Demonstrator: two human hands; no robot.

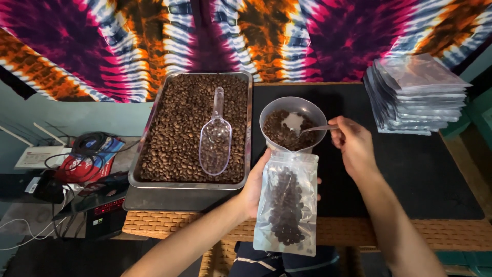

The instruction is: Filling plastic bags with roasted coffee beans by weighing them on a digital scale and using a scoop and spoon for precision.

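Observation:
My left hand [254, 185] grips a clear zip pouch [287, 202] partly filled with coffee beans, held upright over the table's front edge. A grey funnel [293, 123] sits in the pouch's mouth with beans around a bare centre. My right hand [353, 146] pinches a thin metal spoon [316, 129] whose tip reaches into the funnel. Left of the funnel stands a steel tray [134, 174] full of coffee beans, with a clear plastic scoop [216, 138] lying on the beans.
A stack of silvery empty pouches [417, 95] rests at the back right on a black mat [425, 174]. The table front is woven wicker [451, 233]. Cables, a red-blue packet [92, 159] and a small device lie at left. Tie-dye cloth hangs behind.

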